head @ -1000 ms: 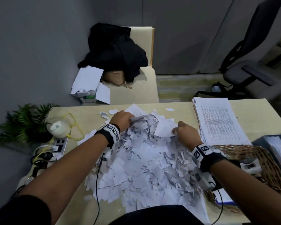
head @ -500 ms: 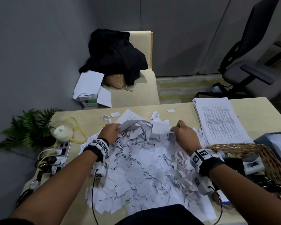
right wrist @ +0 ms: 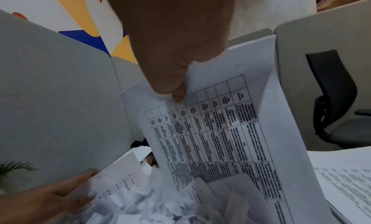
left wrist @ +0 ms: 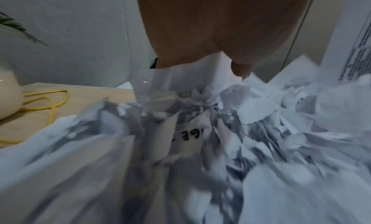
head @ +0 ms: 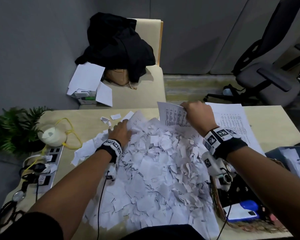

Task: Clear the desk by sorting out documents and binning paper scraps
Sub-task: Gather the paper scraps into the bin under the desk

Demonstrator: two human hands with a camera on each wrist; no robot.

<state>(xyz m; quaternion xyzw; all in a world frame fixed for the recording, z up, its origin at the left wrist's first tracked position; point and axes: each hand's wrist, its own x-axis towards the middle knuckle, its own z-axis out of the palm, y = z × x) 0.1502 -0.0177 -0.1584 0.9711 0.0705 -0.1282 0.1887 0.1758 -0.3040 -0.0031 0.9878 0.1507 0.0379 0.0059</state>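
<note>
1. Right hand [head: 197,116] is up off the scraps [head: 156,167] now, where half a second back it lay low on the heap; thumb and curled fingers pinch the top edge of a printed sheet [head: 174,116], lifted nearly upright with its lower end still in the pile.
2. Left hand [head: 121,130] has slid to the far left rim of the pile; its fingers reach under another sheet [head: 137,118] propped against them; whether they grip it, cannot tell.
3. Scraps still cover the middle of the desk [head: 90,116], a few strays beyond the heap.
4. Stack [head: 236,123] of documents lies at right, behind the raised hand; basket [head: 217,201] sits near right, as before.
</note>
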